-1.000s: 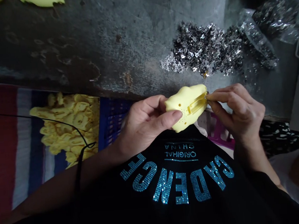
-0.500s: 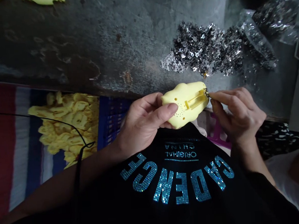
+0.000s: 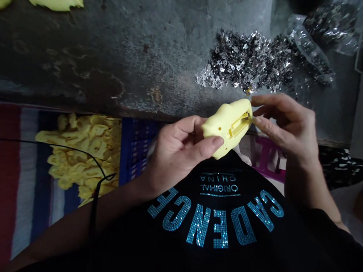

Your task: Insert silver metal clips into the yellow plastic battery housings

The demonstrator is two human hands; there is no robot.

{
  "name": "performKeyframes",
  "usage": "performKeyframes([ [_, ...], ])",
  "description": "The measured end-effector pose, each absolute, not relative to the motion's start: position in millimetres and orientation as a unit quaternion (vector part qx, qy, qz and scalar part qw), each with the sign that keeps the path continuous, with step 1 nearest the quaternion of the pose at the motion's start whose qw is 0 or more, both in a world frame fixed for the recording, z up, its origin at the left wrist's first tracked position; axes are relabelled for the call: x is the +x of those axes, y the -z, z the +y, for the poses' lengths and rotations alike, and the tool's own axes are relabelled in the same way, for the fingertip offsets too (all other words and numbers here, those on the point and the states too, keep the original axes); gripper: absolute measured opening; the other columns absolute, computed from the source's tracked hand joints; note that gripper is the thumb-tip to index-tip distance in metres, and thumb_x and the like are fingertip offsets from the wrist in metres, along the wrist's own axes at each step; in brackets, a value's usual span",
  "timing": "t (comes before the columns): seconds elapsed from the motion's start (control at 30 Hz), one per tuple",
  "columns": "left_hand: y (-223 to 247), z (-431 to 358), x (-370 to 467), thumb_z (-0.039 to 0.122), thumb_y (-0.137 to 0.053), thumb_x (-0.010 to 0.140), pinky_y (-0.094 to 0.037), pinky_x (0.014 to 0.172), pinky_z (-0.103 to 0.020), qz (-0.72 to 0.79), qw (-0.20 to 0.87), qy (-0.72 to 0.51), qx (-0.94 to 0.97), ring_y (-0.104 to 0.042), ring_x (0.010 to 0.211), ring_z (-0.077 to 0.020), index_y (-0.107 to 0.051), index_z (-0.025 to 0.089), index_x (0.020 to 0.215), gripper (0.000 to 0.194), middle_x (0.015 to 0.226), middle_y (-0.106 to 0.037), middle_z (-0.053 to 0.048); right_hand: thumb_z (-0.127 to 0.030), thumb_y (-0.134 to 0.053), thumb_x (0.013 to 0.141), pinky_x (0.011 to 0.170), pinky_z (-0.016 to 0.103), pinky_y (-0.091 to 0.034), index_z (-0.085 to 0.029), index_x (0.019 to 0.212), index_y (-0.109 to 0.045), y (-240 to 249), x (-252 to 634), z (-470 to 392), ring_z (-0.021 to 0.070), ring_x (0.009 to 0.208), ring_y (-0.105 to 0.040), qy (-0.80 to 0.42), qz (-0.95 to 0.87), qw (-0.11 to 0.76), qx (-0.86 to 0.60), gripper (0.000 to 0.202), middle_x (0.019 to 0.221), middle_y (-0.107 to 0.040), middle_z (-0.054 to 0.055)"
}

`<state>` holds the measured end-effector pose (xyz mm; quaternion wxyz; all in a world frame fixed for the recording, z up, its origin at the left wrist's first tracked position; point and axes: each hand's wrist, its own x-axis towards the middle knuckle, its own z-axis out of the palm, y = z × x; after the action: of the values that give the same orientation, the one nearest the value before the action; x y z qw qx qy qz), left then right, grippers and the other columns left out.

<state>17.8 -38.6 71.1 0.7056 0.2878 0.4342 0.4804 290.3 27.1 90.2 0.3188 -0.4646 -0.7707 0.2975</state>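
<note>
My left hand (image 3: 182,150) grips a pale yellow plastic shell (image 3: 230,118) with its thumb across the near face. The shell has small holes and a long recessed slot, tilted up toward the right. A small dark metal clip (image 3: 247,115) sits at the slot's right end. Beside that end is my right hand (image 3: 288,126), thumb and forefinger apart, the thumb tip close to or touching the shell's edge. Nothing shows between those fingers. Beyond the shell, a heap of small shiny metal clips (image 3: 251,60) lies on the worn metal table (image 3: 150,43).
Clear plastic bags (image 3: 310,46) holding metal pieces lie at the right. Many yellow shells (image 3: 83,147) fill the left side near a blue plastic crate (image 3: 135,143). More yellow pieces (image 3: 57,0) lie at the top left. A black cord (image 3: 76,149) crosses the left.
My right hand's fingers have opened from their pinch on the metal clip, which now sits in the slot's end. The shell has tilted and shifted slightly right.
</note>
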Motion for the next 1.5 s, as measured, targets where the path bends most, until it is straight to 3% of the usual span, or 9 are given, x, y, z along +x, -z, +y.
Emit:
performKeyframes([
  [0.13, -76, -41, 17, 0.029, -0.1, 0.087, -0.057, 0.071, -0.023, 0.438, 0.679, -0.463, 0.364, -0.07, 0.077, -0.0143, -0.085, 0.021, 0.106, 0.026, 0.094, -0.08, -0.001, -0.052, -0.089, 0.1, 0.079, 0.034, -0.068, -0.028, 0.13, -0.08, -87, 290, 42, 0.0198, 0.091, -0.081, -0.422, -0.733, 0.277, -0.455, 0.04, 0.112, -0.086, 0.004],
  [0.33, -62, -25, 8, 0.027, -0.107, 0.076, -0.063, 0.096, -0.03, 0.366, 0.696, -0.441, 0.432, -0.078, 0.112, -0.0232, -0.079, 0.022, 0.099, 0.037, 0.135, -0.082, -0.008, -0.04, -0.091, 0.096, 0.077, 0.031, -0.066, -0.028, 0.122, -0.08, -70, 284, 32, 0.0163, 0.082, -0.077, -0.354, -0.744, 0.349, -0.447, 0.031, 0.105, -0.084, 0.0],
  [0.47, -35, 2, 1, 0.027, -0.118, 0.047, -0.065, 0.101, -0.036, 0.286, 0.752, -0.372, 0.463, -0.076, 0.13, -0.0319, -0.07, 0.038, 0.156, 0.12, 0.142, -0.078, -0.008, -0.032, -0.087, 0.096, 0.077, 0.034, -0.067, -0.028, 0.127, -0.079, -64, 283, 19, 0.0183, 0.083, -0.077, -0.269, -0.763, 0.374, -0.453, 0.032, 0.104, -0.083, 0.001],
  [0.57, -24, 16, 2, 0.028, -0.119, 0.037, -0.067, 0.1, -0.041, 0.247, 0.777, -0.3, 0.495, -0.07, 0.142, -0.0404, -0.065, 0.04, 0.166, 0.14, 0.156, -0.071, -0.013, -0.031, -0.085, 0.097, 0.074, 0.035, -0.066, -0.028, 0.125, -0.08, -66, 282, 15, 0.0185, 0.078, -0.076, -0.247, -0.776, 0.378, -0.44, 0.028, 0.097, -0.081, 0.001],
  [0.93, -34, 12, 9, 0.04, -0.119, 0.042, -0.067, 0.092, -0.036, 0.246, 0.754, -0.323, 0.517, -0.078, 0.124, -0.0349, -0.084, 0.032, 0.144, 0.108, 0.136, -0.078, -0.011, -0.025, -0.086, 0.096, 0.076, 0.034, -0.067, -0.028, 0.125, -0.081, -68, 284, 13, 0.0171, 0.078, -0.076, -0.227, -0.773, 0.405, -0.432, 0.029, 0.098, -0.082, -0.001],
  [1.1, -48, -10, 18, 0.057, -0.096, 0.09, -0.064, 0.079, -0.028, 0.403, 0.684, -0.454, 0.404, -0.081, 0.091, -0.022, -0.081, 0.022, 0.133, 0.057, 0.113, -0.085, -0.008, -0.039, -0.095, 0.091, 0.072, 0.028, -0.065, -0.026, 0.117, -0.076, -45, 274, 13, 0.0151, 0.078, -0.076, -0.344, -0.656, 0.474, -0.476, 0.034, 0.098, -0.083, -0.001],
  [1.23, -55, -9, 10, 0.051, -0.09, 0.098, -0.056, 0.061, -0.02, 0.489, 0.557, -0.523, 0.422, -0.075, 0.069, -0.0142, -0.075, 0.023, 0.121, 0.039, 0.097, -0.083, -0.001, -0.046, -0.101, 0.088, 0.083, 0.03, -0.068, -0.025, 0.117, -0.078, -51, 271, 24, 0.0165, 0.088, -0.081, -0.529, -0.627, 0.378, -0.428, 0.043, 0.103, -0.085, 0.001],
  [1.37, -55, 6, -8, 0.048, -0.091, 0.097, -0.047, 0.042, -0.02, 0.464, 0.617, -0.377, 0.512, -0.068, 0.052, -0.0138, -0.073, 0.022, 0.103, 0.033, 0.078, -0.076, 0.001, -0.049, -0.104, 0.085, 0.084, 0.029, -0.064, -0.024, 0.131, -0.08, -73, 263, 41, 0.0166, 0.094, -0.077, -0.556, -0.653, 0.3, -0.416, 0.057, 0.12, -0.084, 0.004],
  [1.5, -53, 7, -21, 0.045, -0.095, 0.094, -0.046, 0.04, -0.02, 0.455, 0.639, -0.39, 0.483, -0.065, 0.049, -0.0128, -0.068, 0.024, 0.114, 0.039, 0.081, -0.078, 0.001, -0.045, -0.105, 0.085, 0.075, 0.026, -0.061, -0.022, 0.117, -0.08, -70, 238, 40, 0.013, 0.079, -0.073, -0.703, -0.563, 0.262, -0.348, 0.047, 0.091, -0.08, -0.003],
])
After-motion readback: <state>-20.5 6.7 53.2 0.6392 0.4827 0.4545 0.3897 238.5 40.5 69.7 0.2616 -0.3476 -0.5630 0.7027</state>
